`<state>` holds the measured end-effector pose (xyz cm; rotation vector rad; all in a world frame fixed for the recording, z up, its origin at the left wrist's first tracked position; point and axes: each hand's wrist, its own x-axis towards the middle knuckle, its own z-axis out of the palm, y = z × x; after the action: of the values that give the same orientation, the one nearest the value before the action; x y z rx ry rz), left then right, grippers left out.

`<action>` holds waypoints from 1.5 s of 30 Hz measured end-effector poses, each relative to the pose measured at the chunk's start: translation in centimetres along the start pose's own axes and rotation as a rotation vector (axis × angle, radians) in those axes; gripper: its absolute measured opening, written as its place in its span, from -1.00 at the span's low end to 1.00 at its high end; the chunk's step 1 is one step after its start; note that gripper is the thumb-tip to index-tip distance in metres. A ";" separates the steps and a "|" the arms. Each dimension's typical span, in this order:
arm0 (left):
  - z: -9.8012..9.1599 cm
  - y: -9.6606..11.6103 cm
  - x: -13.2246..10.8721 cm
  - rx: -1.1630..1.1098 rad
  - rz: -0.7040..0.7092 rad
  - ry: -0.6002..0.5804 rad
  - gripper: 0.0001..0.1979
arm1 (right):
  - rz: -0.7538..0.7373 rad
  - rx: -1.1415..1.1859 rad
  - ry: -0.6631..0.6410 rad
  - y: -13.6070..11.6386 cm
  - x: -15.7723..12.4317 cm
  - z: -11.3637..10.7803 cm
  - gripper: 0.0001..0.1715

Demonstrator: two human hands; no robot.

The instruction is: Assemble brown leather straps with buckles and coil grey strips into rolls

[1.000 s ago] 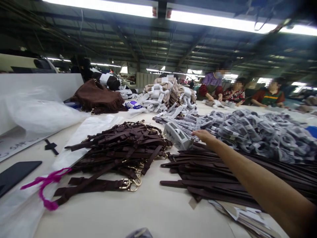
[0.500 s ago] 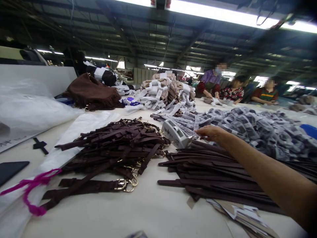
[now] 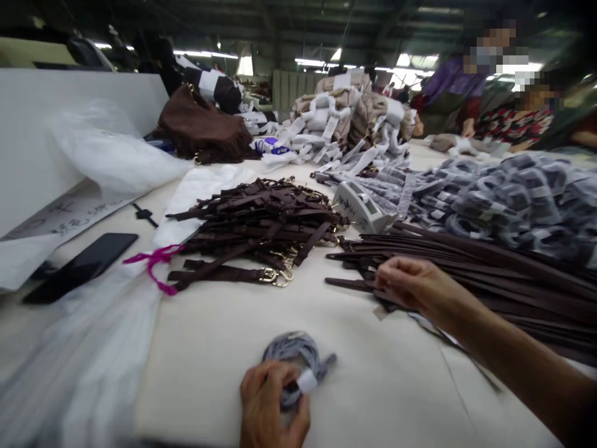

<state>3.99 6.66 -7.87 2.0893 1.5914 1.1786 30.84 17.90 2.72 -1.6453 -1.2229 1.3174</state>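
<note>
Grey wrap covers the coil (image 3: 293, 341) at the near middle of the table (image 3: 200, 367), and I have the left hand (image 3: 269, 401) closed around its near left side. Its white band (image 3: 306, 381) shows no print that I can read. My right hand (image 3: 410, 283) is over the near ends of the dark strips (image 3: 448, 252), fingers drawn together; from my feed I cannot tell whether they hold one. Handwritten black characters mark the pale device (image 3: 361, 208) beyond, too blurred to read. More handwriting runs across the sheet (image 3: 88, 214) at left, partly under clear film (image 3: 112, 149) and also unreadable to me. Farther off, a blue-and-white packet (image 3: 272, 146) carries print too small to make out.

Buckled straps (image 3: 261, 218) are heaped left of the strips, with a pink cord (image 3: 156, 264) and a black slab (image 3: 86, 264) farther left. Wrapped coils (image 3: 504, 199) crowd the right. The right forearm blocks my view of some strips. A brown bag (image 3: 200, 127) sits far left; two co-workers are far right.
</note>
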 end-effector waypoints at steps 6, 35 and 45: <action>-0.7 0.6 0.0 0.011 0.021 -0.056 -0.48 | 0.313 0.183 -0.292 2.9 -8.0 10.2 -0.54; -2.4 1.0 1.1 -0.188 0.058 -0.073 -0.80 | 0.416 0.573 -0.147 6.0 -11.8 14.5 -0.48; -6.9 5.0 4.8 -1.023 -0.823 -0.504 -0.68 | -0.308 -0.051 0.332 4.0 -12.1 13.8 -0.40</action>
<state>2.68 7.38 1.80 0.8272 1.0373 0.7763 17.94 4.63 -0.53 -1.5586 -1.2508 0.7957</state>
